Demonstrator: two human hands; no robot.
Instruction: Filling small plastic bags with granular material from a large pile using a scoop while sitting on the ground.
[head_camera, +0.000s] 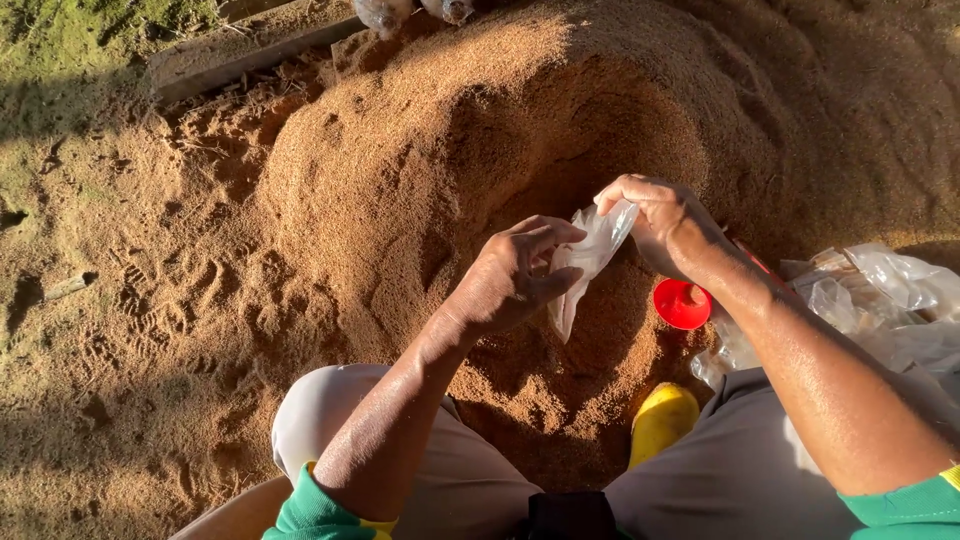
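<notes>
warm low sunlight, perhaps from the left, long hard shadows, sharp focus, glare on forearms

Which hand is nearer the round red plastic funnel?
Right. The right hand is just above the round red plastic funnel; the left hand is farther off on its left.

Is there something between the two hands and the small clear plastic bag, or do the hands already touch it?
Nothing visible stands between them. The left hand and the right hand both grip the small clear plastic bag directly, holding it above the sawdust pile. The red funnel lies lower, beside the right wrist, not between.
</notes>
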